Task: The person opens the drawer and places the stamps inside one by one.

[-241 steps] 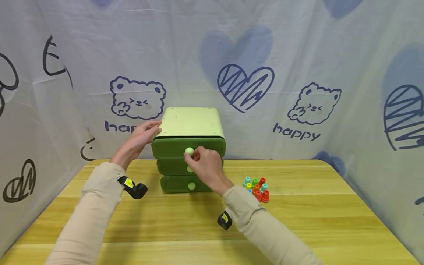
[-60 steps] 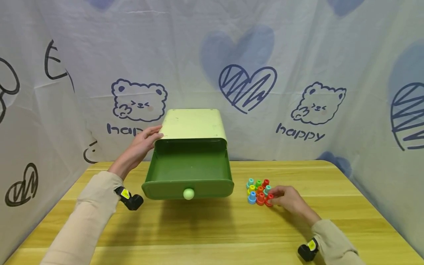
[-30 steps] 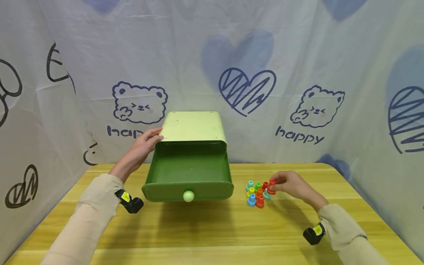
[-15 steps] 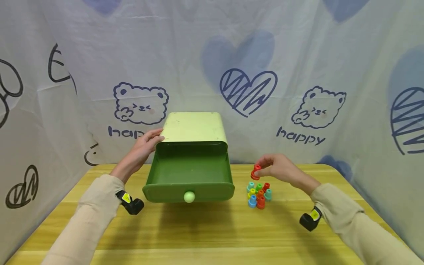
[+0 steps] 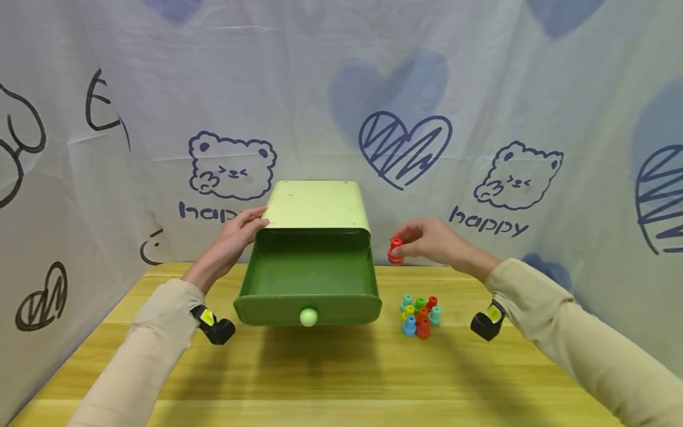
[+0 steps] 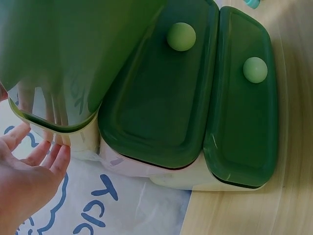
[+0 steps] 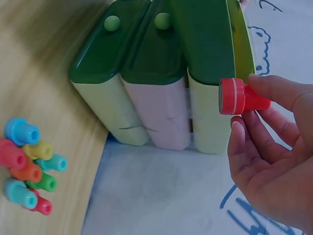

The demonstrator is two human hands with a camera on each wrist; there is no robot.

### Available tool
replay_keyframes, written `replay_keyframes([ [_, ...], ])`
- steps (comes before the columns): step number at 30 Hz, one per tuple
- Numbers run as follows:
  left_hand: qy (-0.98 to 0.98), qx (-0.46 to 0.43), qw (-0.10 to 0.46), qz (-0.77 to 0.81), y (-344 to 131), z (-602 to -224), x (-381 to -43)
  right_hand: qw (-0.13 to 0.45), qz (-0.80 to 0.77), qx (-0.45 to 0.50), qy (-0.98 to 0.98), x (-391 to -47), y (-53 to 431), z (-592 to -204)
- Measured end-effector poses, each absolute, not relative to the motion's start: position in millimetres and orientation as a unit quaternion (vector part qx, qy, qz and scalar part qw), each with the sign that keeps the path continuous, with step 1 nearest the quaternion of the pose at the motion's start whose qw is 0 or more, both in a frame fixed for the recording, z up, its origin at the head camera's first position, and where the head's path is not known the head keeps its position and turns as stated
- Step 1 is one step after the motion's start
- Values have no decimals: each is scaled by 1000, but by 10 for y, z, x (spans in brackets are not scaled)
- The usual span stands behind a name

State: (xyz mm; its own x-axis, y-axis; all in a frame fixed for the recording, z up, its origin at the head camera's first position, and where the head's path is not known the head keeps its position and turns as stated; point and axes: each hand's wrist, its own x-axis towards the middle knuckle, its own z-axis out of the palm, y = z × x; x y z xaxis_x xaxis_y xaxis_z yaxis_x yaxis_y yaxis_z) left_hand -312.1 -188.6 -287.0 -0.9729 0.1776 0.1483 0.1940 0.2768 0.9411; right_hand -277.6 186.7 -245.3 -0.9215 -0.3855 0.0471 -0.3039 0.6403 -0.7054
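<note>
A small drawer cabinet (image 5: 320,204) with a pale green top stands at the back of the table, its top drawer (image 5: 341,308) pulled out with nothing visible inside. My left hand (image 5: 229,240) rests against the cabinet's left side near the top front corner; in the left wrist view its fingers (image 6: 58,161) lie relaxed along that side. In the air just right of the drawer, my right hand (image 5: 434,240) pinches a red peg (image 5: 395,253). The right wrist view shows this peg's wide base (image 7: 232,96) pointing away from the palm, with thumb and fingers round its narrow part.
Several coloured pegs (image 5: 421,317) stand clustered on the wooden table (image 5: 453,379) right of the cabinet. Two shut lower drawers with round knobs (image 6: 255,70) sit under the open one. A printed white cloth (image 5: 309,89) hangs behind and at both sides.
The top drawer was pulled out since the oldest frame. My right hand has taken a red peg from the cluster, lifted it and carried it left toward the drawer. My left hand stays at the cabinet.
</note>
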Motion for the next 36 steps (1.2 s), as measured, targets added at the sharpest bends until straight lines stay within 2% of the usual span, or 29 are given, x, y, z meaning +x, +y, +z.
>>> replay_keyframes([
  [14, -794, -126, 11, -595, -1886, -2864, -3117, 104, -351, -264, 892, -2871, 1306, -2057],
  [24, -792, -128, 9, -597, -1832, -2862, -3146, 118, -262, -358, 888, -2916, 890, -2103],
  [36, -787, -127, 23, -603, -1861, -2894, -3136, 144, -216, -396, 881, -3008, 458, -2139],
])
